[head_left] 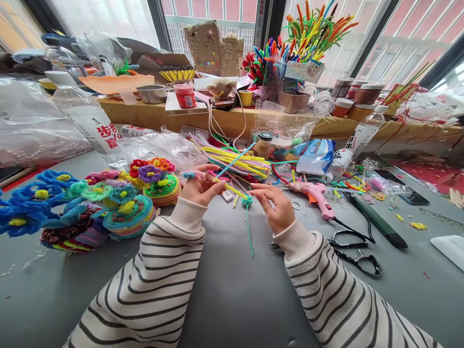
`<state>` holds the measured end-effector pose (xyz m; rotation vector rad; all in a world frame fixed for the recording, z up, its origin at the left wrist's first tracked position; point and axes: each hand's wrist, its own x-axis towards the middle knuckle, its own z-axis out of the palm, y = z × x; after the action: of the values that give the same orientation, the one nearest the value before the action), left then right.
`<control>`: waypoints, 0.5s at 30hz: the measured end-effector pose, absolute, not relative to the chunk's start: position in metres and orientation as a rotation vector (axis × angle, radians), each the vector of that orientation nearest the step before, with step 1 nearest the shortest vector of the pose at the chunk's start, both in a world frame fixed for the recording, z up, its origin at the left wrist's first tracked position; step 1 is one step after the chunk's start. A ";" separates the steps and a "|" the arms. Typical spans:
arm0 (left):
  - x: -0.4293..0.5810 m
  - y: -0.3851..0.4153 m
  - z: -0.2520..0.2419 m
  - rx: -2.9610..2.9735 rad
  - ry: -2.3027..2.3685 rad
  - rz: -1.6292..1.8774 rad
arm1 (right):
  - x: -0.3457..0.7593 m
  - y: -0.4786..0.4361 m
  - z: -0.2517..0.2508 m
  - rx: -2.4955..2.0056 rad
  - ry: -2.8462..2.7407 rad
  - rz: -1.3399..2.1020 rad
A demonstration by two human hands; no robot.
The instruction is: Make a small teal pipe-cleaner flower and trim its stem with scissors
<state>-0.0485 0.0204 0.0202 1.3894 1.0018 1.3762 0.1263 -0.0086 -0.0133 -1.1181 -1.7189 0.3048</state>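
Observation:
Between my hands is a yellow pipe cleaner (232, 189), with a small teal knot (247, 201) at its right end and a teal strand (249, 232) hanging down from it. My left hand (203, 186) pinches the yellow pipe cleaner near its left end. A blue pipe cleaner (237, 158) slants up to the right from beside the same fingers, and a pink and blue fuzzy piece (193, 174) sits at that hand. My right hand (275, 205) has its fingers bent close to the teal knot; whether they grip anything is too small to tell.
Fuzzy flower pots (130, 217) stand at the left. A pipe cleaner bundle (239, 162) lies behind my hands. To the right are a pink glue gun (315, 195), black scissors (357, 253) and a dark green tool (380, 224). Water bottles (92, 123) stand near the ledge.

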 end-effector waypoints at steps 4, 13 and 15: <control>-0.047 0.021 0.015 1.417 0.946 1.339 | 0.126 -0.012 -0.011 -1.252 -1.589 0.376; -0.043 0.014 0.010 1.470 0.967 1.098 | 0.119 -0.015 -0.010 -1.062 -1.797 0.483; -0.042 0.013 0.010 1.494 0.962 1.042 | 0.117 -0.015 -0.011 -1.055 -1.913 0.519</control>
<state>-0.0421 0.0132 0.0100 1.4939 0.9617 1.0417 0.1168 -0.0149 -0.0111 -1.0551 -1.9129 0.5187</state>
